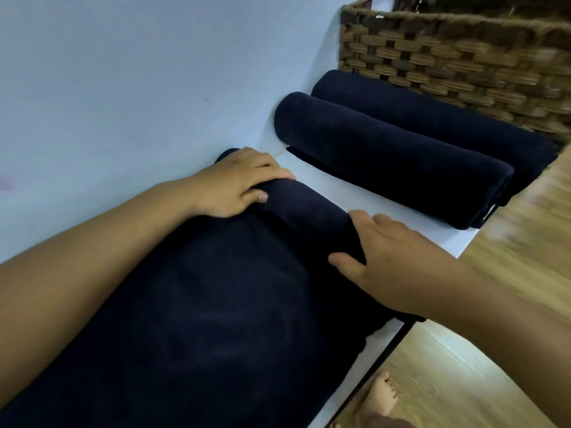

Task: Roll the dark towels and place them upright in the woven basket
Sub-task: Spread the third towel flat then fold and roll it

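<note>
A dark navy towel [216,304] lies spread along the white table [340,186], its far end turned into a short roll [312,211]. My left hand [238,183] grips the roll's left end, fingers over the top and thumb under. My right hand [386,254] holds the roll's right end, fingers laid over it and thumb on the near side. Two finished navy rolls, one nearer [389,156] and one farther [438,125], lie side by side on the table beyond. The woven basket [457,60] stands behind them at the top right.
A pale blue wall [123,72] runs along the table's left side. The table's right edge [398,338] drops to a wooden floor [463,366], where my bare foot [377,400] shows.
</note>
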Tool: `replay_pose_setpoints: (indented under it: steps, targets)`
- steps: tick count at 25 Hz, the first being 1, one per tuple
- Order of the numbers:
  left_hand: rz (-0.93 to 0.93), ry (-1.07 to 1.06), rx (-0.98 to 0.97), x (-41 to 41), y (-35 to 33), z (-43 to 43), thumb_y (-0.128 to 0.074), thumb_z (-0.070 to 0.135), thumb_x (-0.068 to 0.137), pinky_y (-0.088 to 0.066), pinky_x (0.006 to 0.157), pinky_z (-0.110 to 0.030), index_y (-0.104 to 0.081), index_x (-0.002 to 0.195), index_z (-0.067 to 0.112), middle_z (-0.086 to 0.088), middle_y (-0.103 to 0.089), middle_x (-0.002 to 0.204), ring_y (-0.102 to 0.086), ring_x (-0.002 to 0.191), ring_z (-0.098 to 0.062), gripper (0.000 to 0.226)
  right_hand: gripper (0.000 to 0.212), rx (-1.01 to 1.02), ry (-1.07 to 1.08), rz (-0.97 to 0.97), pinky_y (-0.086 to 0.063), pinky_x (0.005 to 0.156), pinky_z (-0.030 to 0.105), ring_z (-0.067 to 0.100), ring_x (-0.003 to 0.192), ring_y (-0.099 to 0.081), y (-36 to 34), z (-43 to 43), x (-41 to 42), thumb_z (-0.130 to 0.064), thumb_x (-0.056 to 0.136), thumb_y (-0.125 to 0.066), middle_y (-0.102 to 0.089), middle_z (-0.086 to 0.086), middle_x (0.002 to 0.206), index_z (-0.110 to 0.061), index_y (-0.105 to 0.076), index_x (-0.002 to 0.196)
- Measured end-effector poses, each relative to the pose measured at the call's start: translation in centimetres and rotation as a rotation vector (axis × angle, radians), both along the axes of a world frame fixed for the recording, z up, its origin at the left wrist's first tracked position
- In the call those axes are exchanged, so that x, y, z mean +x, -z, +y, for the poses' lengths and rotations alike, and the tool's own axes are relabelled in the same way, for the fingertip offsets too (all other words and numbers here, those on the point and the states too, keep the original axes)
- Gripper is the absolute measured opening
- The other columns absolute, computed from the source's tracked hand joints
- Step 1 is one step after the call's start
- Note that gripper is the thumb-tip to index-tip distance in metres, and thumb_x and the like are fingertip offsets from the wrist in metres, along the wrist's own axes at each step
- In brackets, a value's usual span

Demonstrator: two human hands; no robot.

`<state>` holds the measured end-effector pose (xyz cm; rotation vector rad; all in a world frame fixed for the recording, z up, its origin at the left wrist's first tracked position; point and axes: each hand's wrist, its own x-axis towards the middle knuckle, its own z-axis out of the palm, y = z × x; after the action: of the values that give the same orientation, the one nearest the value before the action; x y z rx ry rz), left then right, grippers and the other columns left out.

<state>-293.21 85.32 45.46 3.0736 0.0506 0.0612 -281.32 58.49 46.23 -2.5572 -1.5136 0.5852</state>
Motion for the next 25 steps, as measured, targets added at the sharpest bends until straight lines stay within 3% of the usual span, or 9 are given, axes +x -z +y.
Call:
replay_pose_setpoints:
  steps: [3,6,8,11,14,17,20,22,25]
  targets:
    - [0.058,-0.015,-0.085,2.2,0.3,0.2,-0.053,0.011,0.094,-0.01,0.119,-0.048,-0.046,0.136,0.028,0.008,-0.053,0.129,-0.043,0.124,-0.014,0.045,0.04,-0.001,-0.076,-0.188,-0.044,0.074,0.033,0.023,0.09,-0.05,0.4,0.2,1.4,-0.05,0.098,-0.04,-0.046,0.004,0.101,-0.018,-0.034,0.122]
    - [-0.016,-0.035,-0.099,2.7,1.3,0.4,-0.054,0.01,0.094,-0.004,0.119,-0.044,-0.044,0.138,0.024,0.004,-0.051,0.134,-0.041,0.129,-0.016,0.046,0.042,0.077,-0.116,-0.595,-0.038,0.067,0.033,0.025,0.089,-0.043,0.4,0.4,1.5,-0.027,0.1,-0.032,-0.045,0.012,0.111,-0.011,-0.024,0.138]
    - [-0.08,-0.027,-0.103,2.3,2.0,0.2,-0.054,0.008,0.093,-0.004,0.12,-0.044,-0.043,0.136,0.024,0.004,-0.05,0.135,-0.041,0.129,-0.016,0.048,0.046,0.042,-0.13,-0.789,-0.037,0.064,0.036,0.03,0.087,-0.044,1.2,0.1,0.1,-0.014,0.093,-0.025,-0.048,0.019,0.111,-0.003,-0.028,0.137]
    - [-0.212,-0.009,-0.038,0.9,3.2,0.0,-0.054,0.007,0.09,-0.007,0.12,-0.049,-0.04,0.136,0.021,0.001,-0.049,0.137,-0.039,0.133,-0.021,0.051,0.048,-0.009,-0.13,-0.933,-0.038,0.063,0.039,0.033,0.085,-0.048,2.5,-0.5,-0.8,-0.018,0.092,-0.028,-0.05,0.022,0.107,0.002,-0.035,0.135]
    - [-0.263,-0.003,0.059,0.1,3.9,-0.7,-0.044,0.02,0.093,-0.016,0.118,-0.057,-0.037,0.138,0.021,-0.005,-0.049,0.14,-0.038,0.137,-0.027,0.045,0.047,0.108,-0.136,-0.843,-0.034,0.061,0.04,0.034,0.082,-0.048,2.2,-1.0,-0.5,-0.036,0.098,-0.037,-0.053,0.019,0.1,-0.001,-0.051,0.126]
    - [-0.303,0.02,0.158,-0.8,3.4,-0.9,-0.047,0.027,0.092,-0.025,0.115,-0.057,-0.046,0.135,0.018,-0.009,-0.055,0.138,-0.046,0.133,-0.032,0.044,0.045,0.164,-0.114,-0.439,-0.047,0.07,0.039,0.022,0.088,-0.048,-0.6,-0.7,0.8,-0.056,0.096,-0.025,-0.048,0.0,0.1,-0.023,-0.05,0.114]
    - [-0.331,0.034,0.153,-2.3,3.3,-0.8,-0.053,0.032,0.093,-0.026,0.116,-0.053,-0.053,0.134,0.014,-0.007,-0.055,0.138,-0.046,0.134,-0.029,0.045,0.057,0.096,-0.032,-0.088,-0.048,0.09,0.035,0.014,0.104,-0.047,-1.4,-0.5,2.5,-0.071,0.083,-0.039,-0.044,-0.009,0.112,-0.035,-0.039,0.127]
    - [-0.304,-0.004,0.066,-2.9,2.9,-1.1,-0.052,0.04,0.093,-0.025,0.118,-0.05,-0.047,0.138,0.017,-0.005,-0.053,0.14,-0.043,0.135,-0.028,0.051,0.07,0.045,0.0,-0.097,-0.042,0.096,0.034,0.019,0.116,-0.042,-0.7,-0.4,2.0,-0.072,0.085,-0.036,-0.04,-0.002,0.124,-0.03,-0.024,0.14]
    - [-0.15,-0.015,0.114,-1.5,0.8,-1.3,-0.056,0.052,0.085,-0.035,0.107,-0.044,-0.037,0.144,0.028,0.0,-0.052,0.13,-0.046,0.118,-0.026,0.066,0.064,0.049,-0.106,-0.294,-0.049,0.082,0.037,0.025,0.099,-0.052,0.6,-0.6,0.2,-0.064,0.094,-0.028,-0.045,0.004,0.107,-0.02,-0.018,0.139]
